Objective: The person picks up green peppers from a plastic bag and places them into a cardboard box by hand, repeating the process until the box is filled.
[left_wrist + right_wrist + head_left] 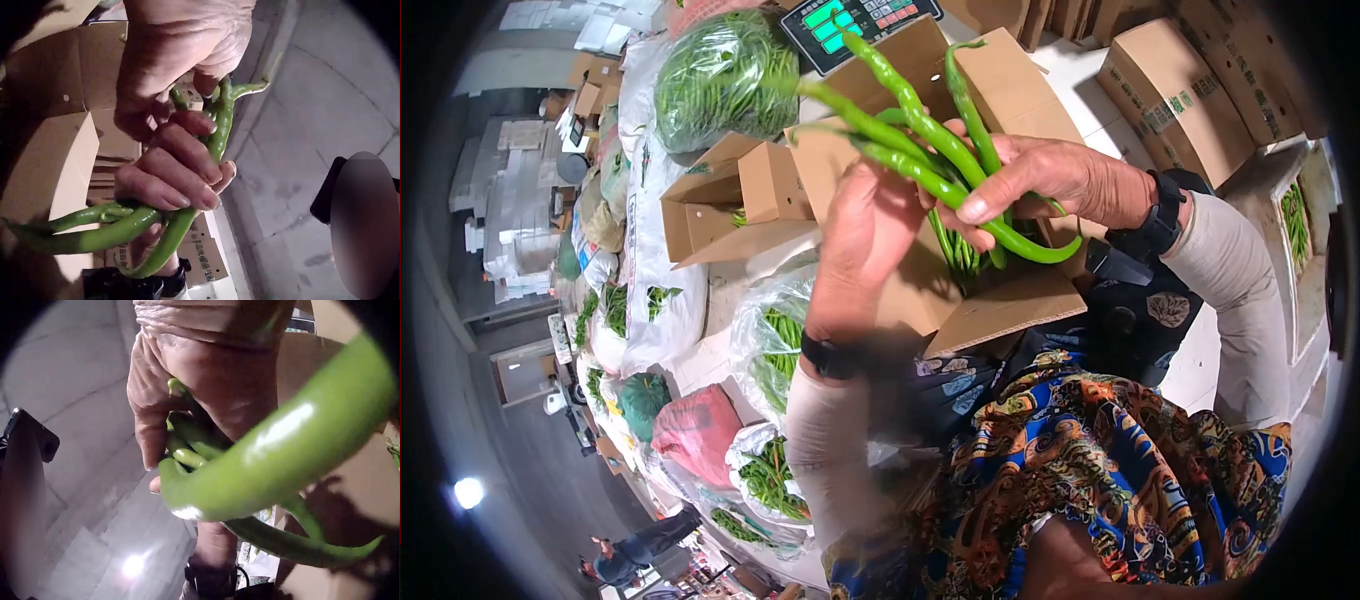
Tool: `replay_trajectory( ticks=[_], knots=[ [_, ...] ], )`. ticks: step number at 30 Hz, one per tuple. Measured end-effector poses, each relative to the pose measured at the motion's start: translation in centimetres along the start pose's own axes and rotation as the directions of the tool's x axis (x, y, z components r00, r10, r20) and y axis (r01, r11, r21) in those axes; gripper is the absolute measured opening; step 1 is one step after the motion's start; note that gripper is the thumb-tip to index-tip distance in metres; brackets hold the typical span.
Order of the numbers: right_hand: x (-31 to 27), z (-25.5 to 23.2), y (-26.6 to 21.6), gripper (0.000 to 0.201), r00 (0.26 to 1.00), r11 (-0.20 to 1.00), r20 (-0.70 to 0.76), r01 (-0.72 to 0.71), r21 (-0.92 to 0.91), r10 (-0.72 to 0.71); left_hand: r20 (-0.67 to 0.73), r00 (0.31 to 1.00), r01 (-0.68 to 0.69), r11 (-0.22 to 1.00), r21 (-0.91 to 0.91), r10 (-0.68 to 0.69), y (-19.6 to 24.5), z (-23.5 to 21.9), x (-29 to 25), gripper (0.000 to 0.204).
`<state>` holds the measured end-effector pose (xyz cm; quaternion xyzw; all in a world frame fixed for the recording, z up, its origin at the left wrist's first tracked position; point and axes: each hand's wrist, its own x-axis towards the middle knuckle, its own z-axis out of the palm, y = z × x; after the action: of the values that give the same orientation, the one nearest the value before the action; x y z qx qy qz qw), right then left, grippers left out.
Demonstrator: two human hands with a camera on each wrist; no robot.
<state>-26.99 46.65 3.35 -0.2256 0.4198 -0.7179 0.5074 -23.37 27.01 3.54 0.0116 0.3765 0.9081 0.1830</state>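
Several long green chili peppers (pixel 945 150) are held in a loose bundle above an opened cardboard box (pixel 1000 315). My right hand (pixel 1055 180) grips the bundle from the right, its thumb laid along one pepper. On the other side my left hand (pixel 865 230) holds the same peppers, its fingers partly hidden behind them. In the left wrist view, curled right-hand fingers (pixel 178 159) wrap the peppers (pixel 219 131) just below the left hand (pixel 187 50). A large pepper (pixel 269 450) crosses close before the right hand (pixel 206 369) in the right wrist view. More peppers (pixel 960 250) lie in the box.
Another opened carton (pixel 695 225) stands to the left, near a big clear bag of peppers (pixel 725 85). A digital scale (pixel 840 30) sits behind the box. Sacks and bags, including a red sack (pixel 705 430), line the left. Closed cartons (pixel 1180 100) stand at right.
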Motion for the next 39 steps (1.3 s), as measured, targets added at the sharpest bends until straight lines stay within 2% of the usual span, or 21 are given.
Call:
replay_trajectory(
  ticks=[4,6,7,8,10,11,12,14,16,17,18,21,24,28,29,30,32,33,36,37,39],
  knots=[
    [-0.2,1.2,0.0,0.032,0.998,0.996,0.052,-0.027,0.083,0.023,-0.01,0.999,0.03,0.994,-0.107,-0.031,0.1,0.0,0.2,0.04],
    [0.0,1.6,-0.4,0.038,0.997,0.991,0.049,-0.062,0.119,0.057,0.193,0.981,0.02,0.98,-0.198,0.018,-0.1,-1.2,0.3,0.038],
    [0.3,1.5,0.0,0.044,0.997,0.998,0.05,-0.063,-0.03,0.064,-0.165,0.986,-0.032,0.986,-0.164,0.004,0.0,-0.7,-0.1,0.031],
    [0.5,1.4,0.2,0.05,0.996,0.982,0.05,-0.064,-0.178,0.074,-0.163,0.984,-0.09,0.99,-0.107,0.072,-0.1,0.0,0.0,0.025],
    [0.8,1.6,0.2,0.062,0.988,0.962,0.048,-0.128,-0.239,0.144,-0.291,0.956,-0.038,0.999,-0.038,0.025,0.9,1.1,-1.2,0.023],
    [0.9,1.9,0.3,0.069,0.998,0.971,0.048,-0.023,-0.236,0.035,-0.295,0.955,-0.042,0.998,-0.036,0.03,1.3,0.6,-1.3,0.023],
    [1.0,2.1,0.3,0.075,0.996,0.969,0.049,0.084,-0.232,-0.075,-0.223,0.974,-0.053,0.997,-0.054,0.04,1.8,-0.1,-1.2,0.023],
    [1.2,1.7,-0.2,0.084,0.989,0.922,0.131,0.116,-0.369,-0.072,-0.149,0.987,-0.072,0.995,-0.063,0.062,2.4,-0.9,-1.2,0.023],
    [0.8,2.1,-1.0,0.085,0.959,0.82,0.049,0.265,-0.507,-0.28,-0.121,0.97,-0.206,0.978,0.046,0.21,2.8,-1.3,-1.3,0.024],
    [0.4,2.3,-1.6,0.08,0.966,0.88,-0.009,0.23,-0.417,-0.257,-0.056,0.972,-0.23,0.973,0.006,0.23,3.1,-1.7,-1.4,0.029],
    [0.6,1.3,-1.4,0.076,0.943,0.78,-0.017,0.265,-0.567,-0.333,-0.058,0.971,-0.232,0.973,0.008,0.233,3.3,-2.1,-1.3,0.029],
    [0.2,0.4,-3.0,0.077,0.968,0.813,-0.085,0.148,-0.563,-0.235,-0.023,0.986,-0.165,0.963,-0.215,0.164,3.3,-3.3,-0.9,0.037],
    [0.1,0.5,-2.4,0.08,0.932,0.796,-0.149,0.192,-0.574,-0.332,-0.124,0.978,-0.191,0.963,-0.188,0.17,3.3,-3.1,-0.9,0.037],
    [0.1,0.4,-2.3,0.078,0.963,0.799,-0.1,0.146,-0.583,-0.25,0.03,0.967,-0.239,0.938,-0.25,0.254,5.2,-3.6,-1.3,0.043],
    [-0.4,0.3,-3.1,0.073,0.984,0.781,-0.137,0.004,-0.625,-0.115,0.056,0.966,-0.225,0.922,-0.315,0.254,5.4,-3.6,-1.5,0.049],
    [-1.0,0.6,-3.9,0.073,0.984,0.782,-0.135,0.007,-0.623,-0.117,0.053,0.966,-0.225,0.923,-0.312,0.253,5.6,-4.0,-1.6,0.049],
    [-1.8,1.7,-5.5,0.069,0.99,0.98,-0.135,-0.052,-0.193,0.026,0.148,0.955,-0.176,0.896,-0.408,0.255,6.2,-3.6,-1.4,0.054],
    [-1.8,1.4,-5.4,0.079,0.981,0.988,-0.193,-0.002,-0.154,-0.028,-0.04,0.961,-0.268,0.878,-0.396,0.275,5.9,-3.2,-1.9,0.066],
    [-1.8,0.1,-4.8,0.071,0.954,0.948,-0.18,0.191,-0.254,-0.24,-0.087,0.947,-0.321,0.899,-0.297,0.31,5.3,-3.0,-2.0,0.067],
    [-1.8,-0.4,-4.3,0.071,0.952,0.948,-0.186,0.192,-0.255,-0.243,0.034,0.958,-0.268,0.931,-0.246,0.285,5.2,-3.0,-2.0,0.062],
    [-1.3,-1.7,-3.5,0.061,0.949,0.959,-0.141,0.274,-0.068,-0.281,0.06,0.96,-0.249,0.928,-0.277,0.275,5.2,-3.5,-1.6,0.059]
  ],
)
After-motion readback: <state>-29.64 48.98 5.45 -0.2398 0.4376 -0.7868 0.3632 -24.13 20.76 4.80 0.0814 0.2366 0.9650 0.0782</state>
